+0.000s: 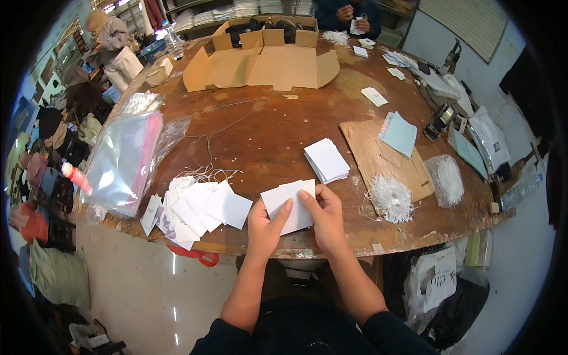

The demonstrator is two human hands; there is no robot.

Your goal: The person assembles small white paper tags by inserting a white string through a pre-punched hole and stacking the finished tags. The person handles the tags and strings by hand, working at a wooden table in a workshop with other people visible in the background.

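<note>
Between both hands I hold a few white cards, slightly fanned, above the near edge of the wooden table. My left hand grips their left side, thumb on top. On the right side my right hand pinches them with its thumb flat on the upper card. How many cards there are I cannot tell. Just beyond my right hand lies a neat stack of white cards. Left of my left hand spreads a loose pile of white tags with pale strings at its far side.
At the left lie clear plastic bags and a red-and-white tube. A wooden board at the right carries a light blue notebook and a bundle of white strings. Opened cardboard boxes stand far off, near a co-worker.
</note>
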